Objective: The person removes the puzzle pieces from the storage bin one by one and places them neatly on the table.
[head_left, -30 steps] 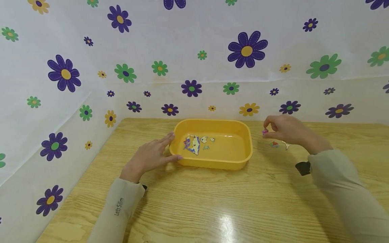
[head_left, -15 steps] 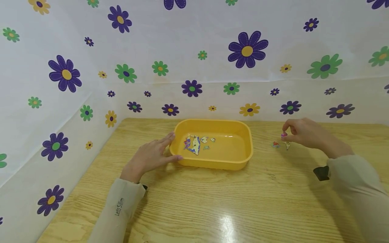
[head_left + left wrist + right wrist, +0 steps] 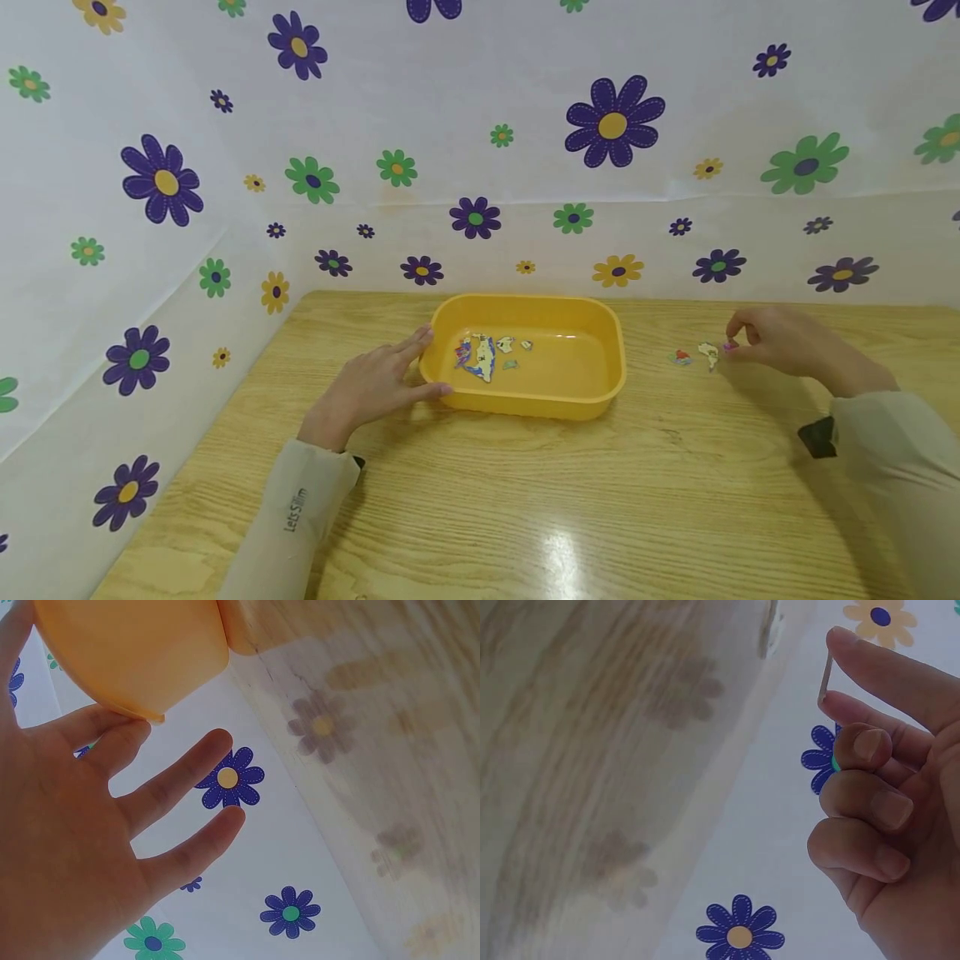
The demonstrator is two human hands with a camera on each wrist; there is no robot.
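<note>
My right hand (image 3: 787, 346) pinches a small pink piece (image 3: 730, 345) between thumb and index finger, low over the table at the right. In the right wrist view that thin piece (image 3: 826, 677) is seen edge-on between the fingertips of the hand (image 3: 900, 787). Just left of it lie a cream piece (image 3: 708, 355) and a red-and-teal piece (image 3: 681, 357). My left hand (image 3: 363, 392) rests with spread, relaxed fingers on the left end of the yellow tray (image 3: 525, 407); the left wrist view shows the hand (image 3: 97, 810) touching the tray's rim (image 3: 97, 696).
Inside the tray, toward its left, lie a large cream-and-blue piece (image 3: 484, 358) and several small ones, including a cream piece (image 3: 506, 344) and a greenish piece (image 3: 511, 364). A flower-patterned white sheet (image 3: 450, 108) stands behind the wooden table (image 3: 480, 500) and along its left side.
My right hand has moved right with the pink piece, past the cream piece, and come lower. The left hand and the tray have stayed in place.
</note>
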